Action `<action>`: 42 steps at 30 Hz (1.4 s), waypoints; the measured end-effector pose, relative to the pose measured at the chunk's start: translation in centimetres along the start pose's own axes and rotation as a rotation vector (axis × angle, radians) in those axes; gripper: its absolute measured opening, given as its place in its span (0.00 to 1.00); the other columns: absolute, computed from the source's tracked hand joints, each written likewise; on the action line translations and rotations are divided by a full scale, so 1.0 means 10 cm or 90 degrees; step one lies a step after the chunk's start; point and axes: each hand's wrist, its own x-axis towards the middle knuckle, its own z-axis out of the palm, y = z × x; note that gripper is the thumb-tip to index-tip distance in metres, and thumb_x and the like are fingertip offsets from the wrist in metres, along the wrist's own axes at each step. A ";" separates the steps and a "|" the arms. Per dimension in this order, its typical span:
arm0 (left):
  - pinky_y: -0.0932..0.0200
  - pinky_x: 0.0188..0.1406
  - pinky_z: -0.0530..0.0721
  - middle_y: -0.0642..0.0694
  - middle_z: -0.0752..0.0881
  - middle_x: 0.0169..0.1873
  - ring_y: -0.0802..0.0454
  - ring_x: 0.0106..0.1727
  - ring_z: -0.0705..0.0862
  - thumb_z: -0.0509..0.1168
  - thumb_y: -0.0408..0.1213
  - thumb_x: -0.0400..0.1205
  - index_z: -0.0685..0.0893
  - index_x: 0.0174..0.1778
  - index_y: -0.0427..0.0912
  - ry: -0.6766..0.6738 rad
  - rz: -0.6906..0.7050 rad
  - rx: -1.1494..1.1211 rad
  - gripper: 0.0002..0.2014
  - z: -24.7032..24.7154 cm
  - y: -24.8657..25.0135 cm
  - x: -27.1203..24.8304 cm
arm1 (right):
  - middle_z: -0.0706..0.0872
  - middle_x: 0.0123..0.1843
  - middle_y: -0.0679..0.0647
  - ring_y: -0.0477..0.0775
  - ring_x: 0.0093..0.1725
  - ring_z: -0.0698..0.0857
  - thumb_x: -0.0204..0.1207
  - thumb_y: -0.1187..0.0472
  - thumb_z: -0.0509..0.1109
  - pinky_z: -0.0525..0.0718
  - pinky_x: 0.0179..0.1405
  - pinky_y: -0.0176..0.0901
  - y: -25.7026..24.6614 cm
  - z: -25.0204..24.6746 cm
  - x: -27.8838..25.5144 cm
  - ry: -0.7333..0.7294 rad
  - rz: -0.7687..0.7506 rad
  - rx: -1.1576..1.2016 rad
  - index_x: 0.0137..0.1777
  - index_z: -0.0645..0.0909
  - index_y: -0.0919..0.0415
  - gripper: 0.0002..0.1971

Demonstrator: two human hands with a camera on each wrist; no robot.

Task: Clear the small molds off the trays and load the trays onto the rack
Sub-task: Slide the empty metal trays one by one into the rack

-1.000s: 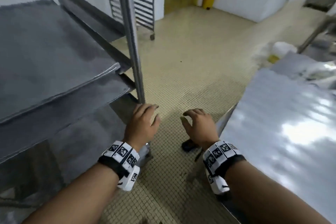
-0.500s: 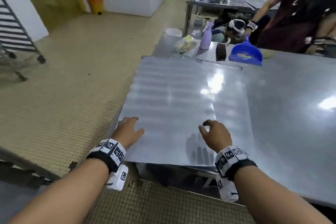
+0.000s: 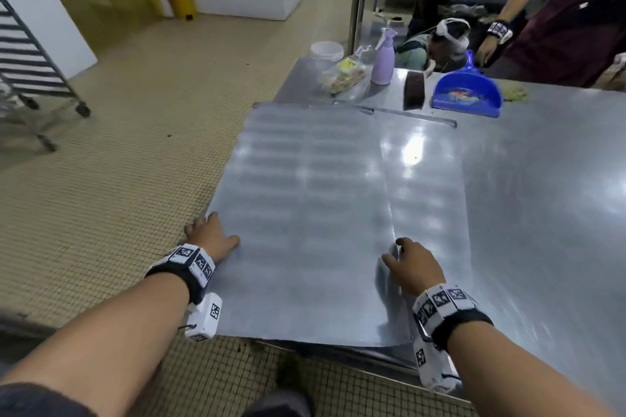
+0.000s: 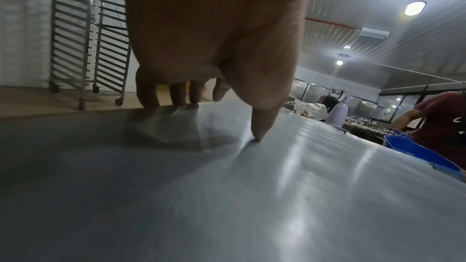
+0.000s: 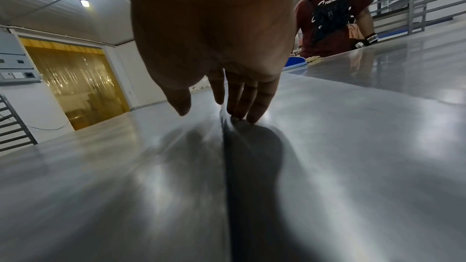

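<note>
Head view: tray (image 3: 305,213) lies flat on the counter (image 3: 542,196), long axis running away from the person, near end overhanging the front edge. Left hand (image 3: 211,240) hooks its fingers over the left rim, thumb on top. Right hand (image 3: 413,267) holds nothing — fingers straight, tips touching the right rim

The flat grey metal tray (image 3: 305,230) is motion-blurred; past its left edge the left hand (image 3: 211,237) hides its fingertips, grip unclear. The wheeled steel rack (image 3: 27,57) is cropped at left.

Commercial bakery kitchen, steel worktables (image 3: 548,200), wheeled tray racks (image 4: 88,33), yellow strip-curtain doorway (image 5: 75,81)
</note>
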 end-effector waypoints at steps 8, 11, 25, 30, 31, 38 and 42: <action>0.39 0.68 0.81 0.35 0.79 0.70 0.32 0.69 0.80 0.73 0.58 0.67 0.72 0.78 0.41 -0.027 -0.012 -0.141 0.44 -0.12 0.21 0.93 | 0.82 0.64 0.63 0.63 0.62 0.82 0.78 0.47 0.70 0.79 0.60 0.49 -0.35 -0.12 0.84 -0.020 0.001 -0.020 0.71 0.74 0.62 0.27; 0.43 0.62 0.86 0.39 0.86 0.64 0.37 0.61 0.86 0.70 0.60 0.61 0.79 0.72 0.43 -0.029 -0.004 -0.186 0.43 -0.10 0.25 1.44 | 0.81 0.64 0.64 0.63 0.61 0.83 0.77 0.47 0.70 0.79 0.59 0.50 -0.48 -0.17 1.20 -0.019 0.028 -0.020 0.70 0.73 0.62 0.27; 0.49 0.55 0.86 0.45 0.88 0.49 0.41 0.50 0.88 0.76 0.30 0.74 0.82 0.56 0.43 -0.074 0.045 -0.422 0.17 -0.44 1.07 1.83 | 0.78 0.55 0.63 0.65 0.49 0.82 0.69 0.51 0.73 0.83 0.50 0.54 -0.27 -0.37 1.73 0.033 0.135 0.094 0.55 0.73 0.59 0.20; 0.44 0.58 0.89 0.45 0.91 0.51 0.43 0.51 0.89 0.76 0.39 0.68 0.83 0.63 0.41 -0.088 0.135 -0.400 0.25 -0.35 1.72 1.76 | 0.79 0.61 0.66 0.68 0.55 0.82 0.73 0.52 0.75 0.79 0.51 0.48 0.23 -0.72 1.58 0.086 0.172 0.105 0.64 0.74 0.64 0.25; 0.45 0.58 0.89 0.44 0.91 0.51 0.42 0.52 0.89 0.75 0.34 0.71 0.83 0.62 0.39 -0.094 0.142 -0.403 0.22 -0.33 1.87 1.70 | 0.79 0.61 0.67 0.68 0.55 0.82 0.73 0.54 0.75 0.77 0.50 0.47 0.34 -0.80 1.56 0.092 0.179 0.105 0.65 0.74 0.65 0.25; 0.39 0.59 0.89 0.42 0.91 0.52 0.40 0.53 0.90 0.70 0.42 0.62 0.86 0.61 0.44 -0.094 0.178 -0.363 0.28 0.05 2.31 1.66 | 0.84 0.51 0.63 0.61 0.45 0.81 0.71 0.59 0.73 0.74 0.37 0.46 0.92 -1.11 1.52 0.094 0.156 0.130 0.47 0.75 0.58 0.10; 0.51 0.52 0.86 0.44 0.91 0.49 0.40 0.50 0.89 0.70 0.38 0.72 0.86 0.58 0.45 -0.070 0.185 -0.297 0.18 0.00 2.36 1.32 | 0.87 0.58 0.61 0.62 0.57 0.85 0.77 0.61 0.73 0.81 0.58 0.51 1.06 -1.15 1.55 0.051 0.119 0.156 0.67 0.79 0.66 0.19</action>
